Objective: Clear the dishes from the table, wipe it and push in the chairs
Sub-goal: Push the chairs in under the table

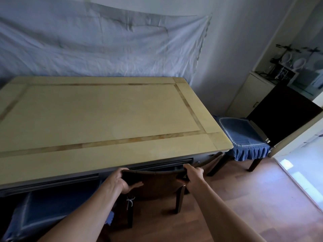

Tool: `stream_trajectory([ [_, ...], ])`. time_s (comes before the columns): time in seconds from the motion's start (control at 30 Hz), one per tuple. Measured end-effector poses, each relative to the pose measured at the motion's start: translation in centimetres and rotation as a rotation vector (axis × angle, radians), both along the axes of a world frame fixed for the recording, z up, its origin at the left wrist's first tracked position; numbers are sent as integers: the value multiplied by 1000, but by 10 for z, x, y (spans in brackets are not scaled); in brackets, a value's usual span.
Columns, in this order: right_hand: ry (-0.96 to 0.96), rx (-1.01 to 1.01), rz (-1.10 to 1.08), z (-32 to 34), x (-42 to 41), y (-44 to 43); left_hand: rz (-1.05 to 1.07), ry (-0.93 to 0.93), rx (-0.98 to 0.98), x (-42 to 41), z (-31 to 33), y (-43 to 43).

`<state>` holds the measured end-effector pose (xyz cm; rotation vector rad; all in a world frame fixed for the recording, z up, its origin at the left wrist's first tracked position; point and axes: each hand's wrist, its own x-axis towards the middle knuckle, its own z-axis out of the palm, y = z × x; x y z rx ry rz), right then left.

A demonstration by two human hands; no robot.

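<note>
Hands first: your left hand (120, 180) and right hand (193, 173) clamp the dark chair back (157, 179) — fingers wrapped over its top rail, just beside the table (104, 116) edge. Farther right, a second chair (244, 137) stands apart — blue cushion exposed.

Arms: two, both bare from the lower frame edge to the wrists; no sleeve showed.
Left hand (120, 180): bare, no glove, ring or watch visible.
Right hand (193, 175): bare, no glove, ring or band visible.
Wrists: unadorned.
</note>
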<state>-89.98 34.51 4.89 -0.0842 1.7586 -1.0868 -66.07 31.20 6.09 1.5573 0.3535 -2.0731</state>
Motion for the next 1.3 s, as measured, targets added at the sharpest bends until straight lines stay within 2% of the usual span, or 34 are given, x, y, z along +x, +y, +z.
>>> stream_trajectory([
  [0.3, -24, -22, -10, -2, -1, -31, 93, 77, -7, 2, -5, -28],
  [0.7, -39, 6, -33, -2, -5, -45, 75, 107, -8, 1, -17, -41],
  [0.87, -8, -129, 81, -13, -18, -45, 76, 89, -58, -5, -24, -43],
  [1.0, -154, -187, 52, -15, -28, -31, 176, 24, -101, -16, -26, -27],
  [1.1, -182, -258, -5, -9, -36, -13, 255, -22, -133, -40, -19, -8],
  [1.17, -209, -313, -41, 7, -42, 7, 194, 5, -244, -70, -4, 10],
  [1.3, -226, -381, -166, 49, -62, 61, -202, 126, -524, -146, 50, 48],
])
